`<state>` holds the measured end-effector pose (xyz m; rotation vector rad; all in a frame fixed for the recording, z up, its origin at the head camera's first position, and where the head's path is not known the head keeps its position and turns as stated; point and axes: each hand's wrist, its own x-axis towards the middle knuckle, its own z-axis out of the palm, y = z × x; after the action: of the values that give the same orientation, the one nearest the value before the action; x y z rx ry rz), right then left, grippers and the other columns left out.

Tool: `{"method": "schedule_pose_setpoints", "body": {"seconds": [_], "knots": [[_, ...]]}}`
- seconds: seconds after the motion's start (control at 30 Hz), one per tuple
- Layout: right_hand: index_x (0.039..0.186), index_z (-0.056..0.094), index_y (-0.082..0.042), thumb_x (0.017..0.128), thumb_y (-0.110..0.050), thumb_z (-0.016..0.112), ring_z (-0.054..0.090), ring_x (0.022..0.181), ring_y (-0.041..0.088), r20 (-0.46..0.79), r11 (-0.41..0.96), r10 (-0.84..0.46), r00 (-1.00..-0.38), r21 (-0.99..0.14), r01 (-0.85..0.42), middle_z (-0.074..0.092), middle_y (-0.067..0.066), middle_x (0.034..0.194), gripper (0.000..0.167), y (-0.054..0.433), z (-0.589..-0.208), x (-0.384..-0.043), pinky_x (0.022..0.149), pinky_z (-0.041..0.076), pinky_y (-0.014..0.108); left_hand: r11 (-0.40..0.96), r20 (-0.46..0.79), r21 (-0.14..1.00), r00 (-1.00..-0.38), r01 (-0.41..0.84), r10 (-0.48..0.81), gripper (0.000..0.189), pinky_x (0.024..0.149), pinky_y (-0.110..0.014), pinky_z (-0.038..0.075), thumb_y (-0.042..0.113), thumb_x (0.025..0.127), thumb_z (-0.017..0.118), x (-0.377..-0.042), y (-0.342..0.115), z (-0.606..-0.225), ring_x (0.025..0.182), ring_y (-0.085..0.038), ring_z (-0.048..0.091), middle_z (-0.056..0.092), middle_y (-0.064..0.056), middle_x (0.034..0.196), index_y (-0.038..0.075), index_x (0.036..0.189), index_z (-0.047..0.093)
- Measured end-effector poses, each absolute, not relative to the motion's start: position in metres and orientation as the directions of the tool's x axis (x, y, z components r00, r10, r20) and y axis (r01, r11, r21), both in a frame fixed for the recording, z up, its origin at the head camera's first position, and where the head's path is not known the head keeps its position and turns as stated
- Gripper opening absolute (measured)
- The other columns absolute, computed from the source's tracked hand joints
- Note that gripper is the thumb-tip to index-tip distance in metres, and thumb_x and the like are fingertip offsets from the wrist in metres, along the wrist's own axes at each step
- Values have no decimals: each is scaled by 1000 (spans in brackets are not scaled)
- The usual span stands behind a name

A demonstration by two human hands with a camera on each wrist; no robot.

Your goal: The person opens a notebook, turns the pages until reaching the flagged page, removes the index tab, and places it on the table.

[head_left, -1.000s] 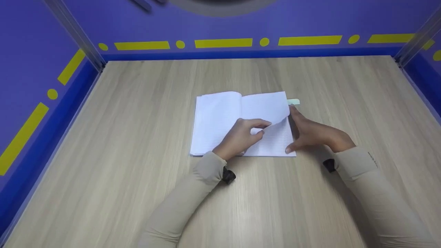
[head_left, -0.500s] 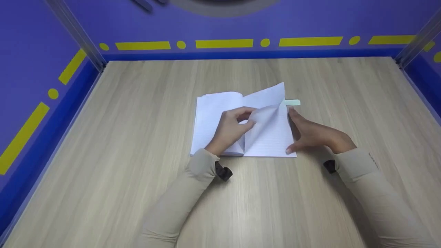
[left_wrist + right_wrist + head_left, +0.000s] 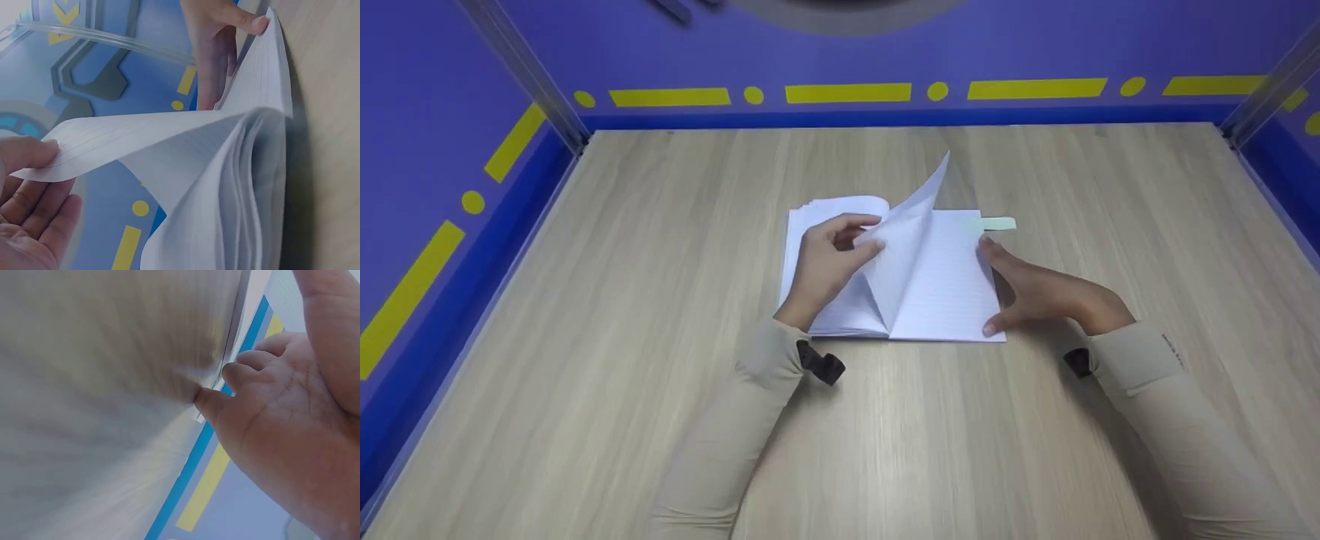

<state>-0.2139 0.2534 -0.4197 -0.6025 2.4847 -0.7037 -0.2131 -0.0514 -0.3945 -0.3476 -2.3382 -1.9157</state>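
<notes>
An open notebook [image 3: 956,289] with white lined pages lies on the table in the head view. My left hand [image 3: 829,259] pinches the free edge of a lifted page [image 3: 909,251], thumb on one side and fingers on the other. That page [image 3: 129,135] stands curved above the spine in the left wrist view. My right hand [image 3: 1039,292] rests at the notebook's right edge. Its thumb presses the lower right corner, and its fairly straight fingers touch the edge higher up. A pale green tab [image 3: 1000,223] sticks out at the upper right.
The wood-grain table [image 3: 660,300] surrounds the notebook on every side. Blue panels with yellow markings [image 3: 847,93] stand along its back and sides. Each wrist wears a dark strap-like piece [image 3: 821,365] at the sleeve's cuff.
My left hand has moved left and slightly away from me with the page, which has risen from the right side to stand near the spine. The right hand has stayed almost still.
</notes>
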Motion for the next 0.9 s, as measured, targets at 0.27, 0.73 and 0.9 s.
{"method": "schedule_pose_setpoints", "body": {"seconds": [0.27, 0.73, 0.9], "knots": [[151, -9, 3, 70, -41, 83, -10, 148, 36, -324, 761, -533, -782, -588, -275, -15, 21, 159, 131, 254, -418, -213, 118, 5, 56, 173, 188, 964, -979, 200, 79, 31, 79, -19, 51, 8, 80, 75, -216, -70, -397, 90, -13, 64, 70, -9, 96, 3, 111, 70], [152, -5, -1, 68, -43, 84, -7, 149, 34, -341, 784, -511, -789, -563, -264, -11, 18, 160, 130, 252, -419, -214, 119, 6, 55, 187, 123, 974, -992, 127, 34, 34, 70, -17, 50, 5, 82, 73, -216, -96, -402, 75, -9, 62, 70, -10, 88, 3, 116, 68], [153, -3, -3, 67, -43, 84, -5, 149, 33, -347, 793, -500, -793, -552, -259, -9, 16, 161, 129, 252, -420, -214, 119, 8, 54, 244, 117, 962, -992, 123, 37, 36, 70, -17, 49, 7, 83, 72, -215, -108, -405, 74, -9, 62, 71, -10, 86, 4, 118, 66]]}}
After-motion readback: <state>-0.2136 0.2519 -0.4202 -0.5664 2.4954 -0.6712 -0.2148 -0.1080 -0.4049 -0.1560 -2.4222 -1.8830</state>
